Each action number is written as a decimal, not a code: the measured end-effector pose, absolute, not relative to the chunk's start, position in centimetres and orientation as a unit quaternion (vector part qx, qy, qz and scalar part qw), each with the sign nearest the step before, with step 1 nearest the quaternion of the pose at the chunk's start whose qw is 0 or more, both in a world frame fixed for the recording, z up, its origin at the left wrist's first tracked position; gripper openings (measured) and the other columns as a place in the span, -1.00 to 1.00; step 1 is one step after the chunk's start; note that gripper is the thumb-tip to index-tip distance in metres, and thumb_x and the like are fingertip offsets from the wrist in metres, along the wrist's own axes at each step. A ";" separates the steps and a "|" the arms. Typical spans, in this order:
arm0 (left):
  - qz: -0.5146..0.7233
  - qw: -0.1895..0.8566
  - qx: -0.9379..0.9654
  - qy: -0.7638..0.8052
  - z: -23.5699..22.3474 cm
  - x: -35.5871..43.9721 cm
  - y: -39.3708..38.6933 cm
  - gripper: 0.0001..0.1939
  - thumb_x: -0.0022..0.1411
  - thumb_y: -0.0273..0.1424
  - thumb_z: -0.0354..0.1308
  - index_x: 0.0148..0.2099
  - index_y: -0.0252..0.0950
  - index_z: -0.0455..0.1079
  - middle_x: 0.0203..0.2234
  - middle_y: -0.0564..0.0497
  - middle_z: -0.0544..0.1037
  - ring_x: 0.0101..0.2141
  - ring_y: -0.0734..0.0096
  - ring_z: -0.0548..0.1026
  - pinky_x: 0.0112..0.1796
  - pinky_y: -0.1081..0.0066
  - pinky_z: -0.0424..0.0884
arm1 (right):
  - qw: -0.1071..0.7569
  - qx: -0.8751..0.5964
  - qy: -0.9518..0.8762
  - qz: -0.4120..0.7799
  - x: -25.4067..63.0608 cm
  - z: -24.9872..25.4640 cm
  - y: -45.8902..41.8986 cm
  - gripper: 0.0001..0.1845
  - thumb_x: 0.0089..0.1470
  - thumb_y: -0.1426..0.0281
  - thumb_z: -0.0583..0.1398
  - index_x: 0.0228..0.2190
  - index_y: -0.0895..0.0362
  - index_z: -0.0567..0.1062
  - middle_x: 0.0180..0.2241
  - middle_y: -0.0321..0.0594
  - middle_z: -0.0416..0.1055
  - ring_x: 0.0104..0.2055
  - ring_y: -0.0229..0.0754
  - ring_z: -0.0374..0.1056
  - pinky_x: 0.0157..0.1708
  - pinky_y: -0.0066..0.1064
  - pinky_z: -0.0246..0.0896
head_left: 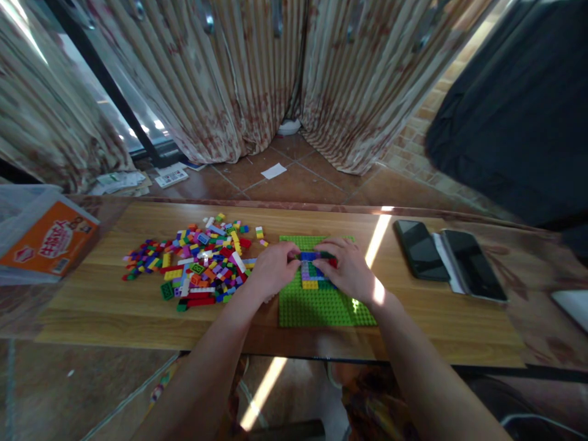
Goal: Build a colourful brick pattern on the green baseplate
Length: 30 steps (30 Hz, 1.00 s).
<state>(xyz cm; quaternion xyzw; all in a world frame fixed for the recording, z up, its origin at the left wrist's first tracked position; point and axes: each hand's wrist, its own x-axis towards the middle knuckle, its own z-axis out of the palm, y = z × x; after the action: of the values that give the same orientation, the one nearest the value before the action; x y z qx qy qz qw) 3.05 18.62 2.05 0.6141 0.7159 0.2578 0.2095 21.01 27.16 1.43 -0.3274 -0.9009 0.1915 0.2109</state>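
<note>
On the green baseplate (321, 309) stands a small build of toy bricks, with a blue brick (309, 256) along its far side. Yellow bricks (310, 284) form its near left corner, and lavender, light blue, red and dark green bricks show around them. My left hand (277, 267) is closed, thumb and forefinger pinching at the left end of the blue brick. From the other side my right hand (348, 269) curls over the build, its thumb and fingers closed at the blue brick's right end. Those fingers hide part of the build's right side.
Left of the baseplate lies a heap of loose toy bricks (202, 263) in many colours. A clear plastic tub (27, 202) with an orange label stands at the far left. Two dark phones, one a black phone (420, 250), lie at the right with something white between them. Curtains (257, 79) hang beyond the table.
</note>
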 end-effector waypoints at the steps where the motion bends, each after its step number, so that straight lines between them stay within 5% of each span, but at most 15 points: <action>1: 0.258 0.213 0.615 0.714 2.0 3.0 18.6 -0.82 0.15 -0.51 0.14 -0.17 -0.33 0.47 -0.35 -0.03 0.59 -0.33 0.34 0.53 -0.28 0.40 0.41 | 0.200 -0.331 -0.903 0.186 20.7 1.4 27.0 -0.75 0.12 0.25 0.20 -0.17 0.01 0.56 -0.09 -0.16 0.48 -0.01 0.01 0.32 0.02 -0.04 0.15; 30: 0.262 0.211 0.613 0.715 2.3 2.9 18.4 -0.69 0.21 -0.51 0.05 -0.02 -0.31 0.46 -0.19 -0.07 0.61 -0.18 0.27 0.54 -0.08 0.31 0.43 | 0.191 -0.325 -0.906 0.191 20.2 1.3 27.1 -0.76 0.18 0.28 0.14 -0.17 -0.05 0.58 -0.07 -0.17 0.47 0.00 0.01 0.28 0.01 -0.05 0.11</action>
<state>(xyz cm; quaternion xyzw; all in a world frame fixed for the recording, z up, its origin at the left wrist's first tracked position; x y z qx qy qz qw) 2.92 18.42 2.32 0.6129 0.7150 0.2622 0.2108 20.25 27.14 1.30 -0.3248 -0.9063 0.1913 0.1910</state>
